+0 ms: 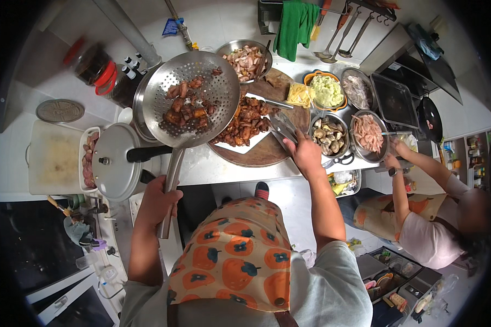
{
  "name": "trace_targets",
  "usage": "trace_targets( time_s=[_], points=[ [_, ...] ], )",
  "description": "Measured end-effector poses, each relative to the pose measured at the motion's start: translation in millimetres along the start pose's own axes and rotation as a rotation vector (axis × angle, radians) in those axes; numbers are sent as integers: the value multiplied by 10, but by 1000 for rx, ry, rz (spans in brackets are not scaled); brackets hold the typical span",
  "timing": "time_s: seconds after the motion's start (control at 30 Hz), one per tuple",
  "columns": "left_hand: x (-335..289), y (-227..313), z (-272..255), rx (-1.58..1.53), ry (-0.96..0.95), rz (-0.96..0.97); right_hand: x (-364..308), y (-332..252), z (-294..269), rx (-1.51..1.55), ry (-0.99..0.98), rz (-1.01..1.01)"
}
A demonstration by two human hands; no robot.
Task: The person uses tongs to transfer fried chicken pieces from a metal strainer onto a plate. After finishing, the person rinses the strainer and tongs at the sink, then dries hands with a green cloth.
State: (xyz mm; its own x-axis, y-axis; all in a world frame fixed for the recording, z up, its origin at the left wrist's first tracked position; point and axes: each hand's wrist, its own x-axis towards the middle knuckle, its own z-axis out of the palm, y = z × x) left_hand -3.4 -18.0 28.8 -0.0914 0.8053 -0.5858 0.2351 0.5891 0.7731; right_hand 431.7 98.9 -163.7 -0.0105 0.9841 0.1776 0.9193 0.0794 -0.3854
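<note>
My left hand [161, 201] is wrapped round the metal handle of a large perforated strainer [174, 60]. Dark brown cooked meat pieces [188, 109] lie in its bowl. The strainer is over the left side of a round wooden board [289, 114]. More browned meat [248, 122] is heaped on a white tray [251, 146] on that board, partly hidden by the strainer. Beside the heap, my right hand [306, 155] grips metal tongs [282, 126], their tips close to the meat.
Behind the board is a bowl of pale raw meat [245, 57]. To the right stand bowls of sliced mushrooms [329, 136], meat strips [367, 132] and chopped greens [327, 90]. A lidded pressure cooker [114, 163] stands left. A co-worker's hands [398, 155] are at the right counter.
</note>
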Motion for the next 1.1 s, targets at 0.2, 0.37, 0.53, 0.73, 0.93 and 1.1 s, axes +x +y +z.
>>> trace_targets(
  time_s=[0.2,0.37,0.53,0.73,0.93,1.1],
  points=[
    [32,-17,75,3,-30,-13,88,19,70,-71,-88,329],
    [40,17,89,58,-35,2,386,-75,288,-144,-202,417],
    [43,40,31,106,11,7,398,-109,169,-127,-227,430],
    [49,57,-55,72,68,10,310,-425,-106,45,-44,277],
    [68,28,-109,46,79,9,647,-985,62,-115,-35,40],
    [89,-33,-132,59,21,41,781,-1042,37,-150,-107,27]
  ],
)
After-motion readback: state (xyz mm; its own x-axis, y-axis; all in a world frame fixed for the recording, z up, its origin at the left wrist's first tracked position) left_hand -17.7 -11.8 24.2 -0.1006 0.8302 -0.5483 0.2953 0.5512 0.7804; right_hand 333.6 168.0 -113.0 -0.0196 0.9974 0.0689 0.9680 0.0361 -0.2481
